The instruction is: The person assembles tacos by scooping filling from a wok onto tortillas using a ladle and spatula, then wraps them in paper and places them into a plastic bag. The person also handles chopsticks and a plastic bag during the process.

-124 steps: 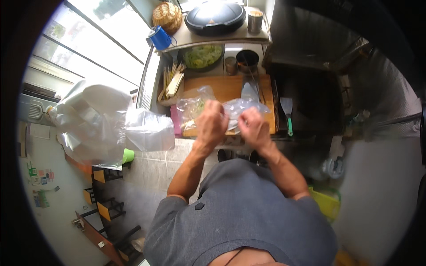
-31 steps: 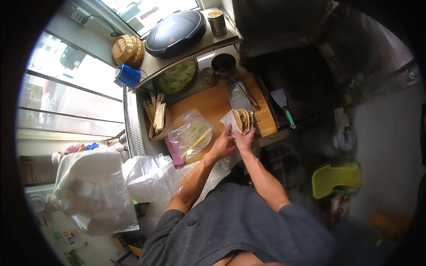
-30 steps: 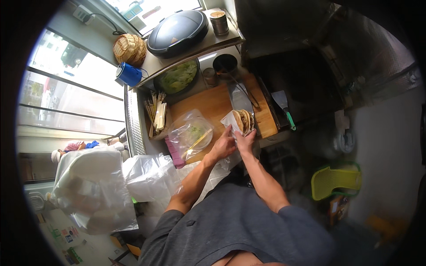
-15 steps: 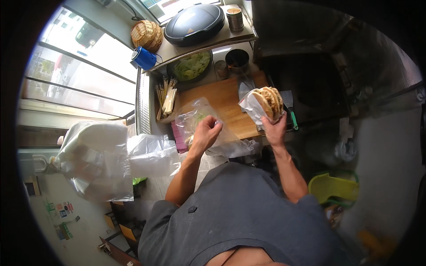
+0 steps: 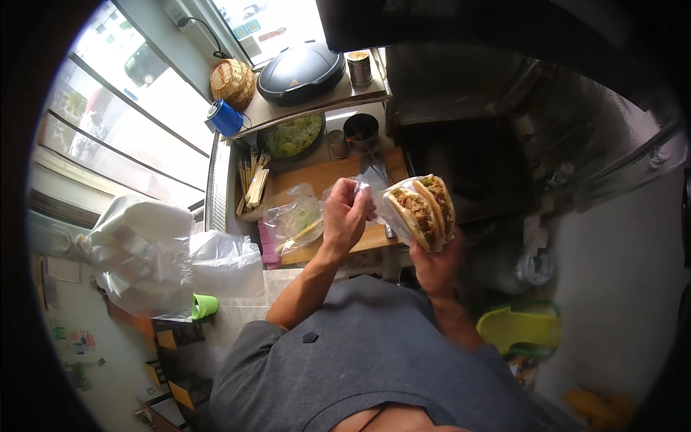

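Note:
Two flatbread sandwiches filled with shredded brown meat (image 5: 417, 214) sit side by side in white paper, tilted so their fillings face up. My right hand (image 5: 437, 268) is closed round their lower end. Left of them, my left hand (image 5: 345, 219) pinches a thin clear plastic bag (image 5: 366, 189), which reaches toward the wrapped sandwiches. Behind that hand, another clear bag (image 5: 294, 223) lies on the wooden cutting board (image 5: 306, 173), with pale contents and a thin yellowish stick showing through.
Chopsticks in a holder (image 5: 253, 180) stand at the board's left. Beyond are a bowl of lettuce (image 5: 294, 137), a dark pot (image 5: 360, 132) and a shelf with a black electric griddle (image 5: 301, 72). Plastic bags (image 5: 144, 259) hang at left; a dark cooking surface (image 5: 461, 162) lies right.
My right hand has brought the sandwiches nearer and turned their fillings upward. My left hand has moved right and up, away from the bag on the board, with thin plastic between its fingers.

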`<control>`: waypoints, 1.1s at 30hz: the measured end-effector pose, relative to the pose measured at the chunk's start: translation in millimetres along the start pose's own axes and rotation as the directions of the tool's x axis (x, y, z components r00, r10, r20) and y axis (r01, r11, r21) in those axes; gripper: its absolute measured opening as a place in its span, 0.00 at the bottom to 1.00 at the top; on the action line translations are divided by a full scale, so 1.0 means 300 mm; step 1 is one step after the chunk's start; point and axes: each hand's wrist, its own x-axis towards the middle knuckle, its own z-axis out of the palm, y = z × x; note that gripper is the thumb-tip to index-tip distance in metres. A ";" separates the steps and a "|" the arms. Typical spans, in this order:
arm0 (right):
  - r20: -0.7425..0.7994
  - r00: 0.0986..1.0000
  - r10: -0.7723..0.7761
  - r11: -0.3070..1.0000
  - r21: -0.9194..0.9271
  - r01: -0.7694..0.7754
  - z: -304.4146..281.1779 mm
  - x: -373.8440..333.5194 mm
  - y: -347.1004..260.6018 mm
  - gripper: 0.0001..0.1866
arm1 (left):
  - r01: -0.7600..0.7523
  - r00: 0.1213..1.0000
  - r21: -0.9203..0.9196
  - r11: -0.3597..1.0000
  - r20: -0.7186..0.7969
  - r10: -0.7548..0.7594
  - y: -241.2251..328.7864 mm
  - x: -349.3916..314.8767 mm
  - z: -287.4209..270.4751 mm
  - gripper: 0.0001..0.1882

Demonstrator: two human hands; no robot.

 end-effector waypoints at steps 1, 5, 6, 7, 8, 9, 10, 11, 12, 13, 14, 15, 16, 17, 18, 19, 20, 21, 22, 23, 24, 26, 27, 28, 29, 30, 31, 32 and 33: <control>0.003 1.000 0.006 1.000 0.012 -0.006 0.015 -0.002 -0.004 0.36 | -0.014 1.000 -0.077 0.997 0.022 0.016 0.013 -0.020 0.022 0.08; 0.001 0.997 0.079 0.986 0.146 -0.079 0.052 -0.013 0.064 0.37 | -0.120 0.982 0.000 0.993 0.145 0.119 0.016 -0.132 0.076 0.07; -0.019 0.997 0.076 0.993 0.095 -0.073 0.059 -0.005 0.070 0.41 | -0.147 0.957 0.140 0.979 0.272 0.104 0.030 -0.164 0.067 0.08; -0.030 0.996 0.083 0.992 0.099 -0.080 0.059 0.009 0.077 0.41 | -0.188 0.918 0.273 0.943 0.391 0.070 0.056 -0.185 0.058 0.08; -0.038 0.995 0.094 0.991 0.102 -0.090 0.056 0.022 0.074 0.41 | -0.295 0.860 0.328 0.897 0.501 0.099 0.112 -0.196 0.066 0.09; -0.046 0.993 0.105 0.990 0.104 -0.100 0.060 0.034 0.069 0.41 | -0.381 0.820 0.398 0.834 0.562 0.106 0.099 -0.203 0.054 0.09; -0.055 0.992 0.109 0.988 0.117 -0.102 0.066 0.038 0.058 0.38 | -0.431 0.823 0.415 0.802 0.544 0.161 0.091 -0.207 0.046 0.09; -0.021 0.994 0.108 0.984 0.144 -0.104 0.065 0.043 0.059 0.36 | -0.477 0.823 0.432 0.765 0.526 0.217 0.089 -0.211 0.043 0.09; 0.013 0.994 0.107 0.979 0.171 -0.108 0.063 0.047 0.062 0.34 | -0.493 0.797 0.414 0.765 0.568 0.206 0.096 -0.210 0.032 0.08; 0.046 0.993 0.105 0.974 0.198 -0.112 0.063 0.052 0.063 0.32 | -0.508 0.768 0.396 0.765 0.610 0.195 0.110 -0.205 0.017 0.08; 0.074 0.991 0.113 0.978 0.169 -0.124 0.069 0.060 0.043 0.32 | -0.519 0.740 0.378 0.767 0.648 0.182 0.118 -0.209 0.005 0.08; 0.103 0.987 0.121 0.981 0.140 -0.135 0.081 0.072 0.008 0.31 | -0.515 0.733 0.365 0.775 0.657 0.178 0.107 -0.220 0.000 0.08; 0.131 0.983 0.130 0.983 0.110 -0.144 0.093 0.082 -0.012 0.30 | -0.512 0.726 0.352 0.784 0.666 0.174 0.082 -0.234 0.001 0.08; 0.146 0.975 0.168 0.954 0.225 -0.198 0.105 0.085 -0.014 0.30 | -0.509 0.717 0.341 0.790 0.676 0.170 0.052 -0.245 0.003 0.08; 0.164 0.965 0.204 0.908 0.336 -0.249 0.118 0.090 -0.014 0.31 | -0.546 0.715 0.435 0.716 0.687 0.129 0.022 -0.241 0.013 0.10; 0.186 0.967 0.177 0.898 0.371 -0.236 0.122 0.104 0.005 0.33 | -0.563 0.745 0.492 0.664 0.651 0.149 0.004 -0.269 0.013 0.10; 0.204 0.968 0.149 0.886 0.408 -0.223 0.125 0.122 0.025 0.35 | -0.575 0.767 0.547 0.608 0.619 0.170 0.019 -0.304 0.022 0.11; 0.195 0.963 0.184 0.873 0.417 -0.251 0.126 0.131 0.015 0.36 | -0.583 0.786 0.597 0.552 0.586 0.197 0.067 -0.322 0.032 0.11; 0.186 0.958 0.220 0.860 0.426 -0.280 0.126 0.139 0.002 0.36 | -0.621 0.750 0.556 0.553 0.625 0.214 0.130 -0.347 0.008 0.13; 0.178 0.950 0.256 0.843 0.440 -0.310 0.128 0.142 -0.022 0.37 | -0.668 0.697 0.457 0.587 0.661 0.279 0.183 -0.360 -0.044 0.17; 0.176 0.955 0.238 0.857 0.426 -0.291 0.128 0.146 -0.042 0.35 | -0.705 0.706 0.459 0.540 0.525 0.475 0.212 -0.349 -0.094 0.19; 0.178 0.969 0.173 0.870 0.434 -0.235 0.139 0.156 -0.071 0.34 | -0.612 0.735 0.559 0.559 0.142 0.663 0.229 -0.278 -0.162 0.20; 0.178 0.976 0.127 0.864 0.463 -0.197 0.151 0.158 -0.077 0.34 | -0.476 0.754 0.612 0.632 -0.085 0.651 0.228 -0.222 -0.185 0.18; 0.177 0.976 0.127 0.863 0.466 -0.197 0.165 0.153 -0.075 0.34 | -0.344 0.877 0.371 0.862 -0.201 0.437 0.159 -0.154 -0.218 0.17; 0.177 0.976 0.127 0.863 0.466 -0.196 0.173 0.149 -0.063 0.34 | -0.166 0.952 0.081 0.983 -0.246 0.181 0.064 -0.108 -0.251 0.16; 0.173 0.977 0.122 0.864 0.466 -0.190 0.178 0.158 -0.057 0.34 | 0.039 0.998 -0.129 0.991 -0.037 -0.044 0.050 -0.101 -0.273 0.15; 0.200 0.972 0.124 0.853 0.479 -0.207 0.180 0.160 -0.059 0.37 | -0.030 0.998 0.066 0.997 -0.047 0.033 0.027 -0.140 -0.254 0.13; 0.218 0.969 0.118 0.844 0.492 -0.214 0.181 0.167 -0.063 0.39 | -0.318 0.948 0.296 0.901 0.094 0.303 0.052 -0.162 -0.239 0.12; 0.231 0.965 0.120 0.838 0.498 -0.223 0.172 0.164 -0.067 0.42 | -0.573 0.819 0.452 0.683 0.285 0.499 0.086 -0.191 -0.223 0.11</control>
